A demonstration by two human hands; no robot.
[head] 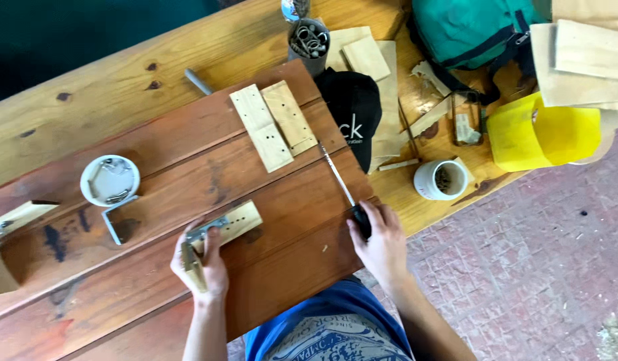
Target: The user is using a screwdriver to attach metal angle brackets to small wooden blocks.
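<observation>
Wood block point(234, 224) with metal bracket point(203, 234) pinched in left hand point(203, 264) grip; right hand point(382, 244) grip wrapped round screwdriver point(342, 187).

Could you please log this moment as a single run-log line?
left hand: holds bracket on wood block | right hand: grips screwdriver | surface: brown board

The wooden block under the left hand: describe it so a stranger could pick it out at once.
Start at the reddish-brown plank panel lying across the pale workbench. On its near edge the left hand presses down a small pale wooden block with a metal bracket on it. Unlike the two bare drilled blocks farther up the panel, it lies alone and carries that bracket.
</observation>
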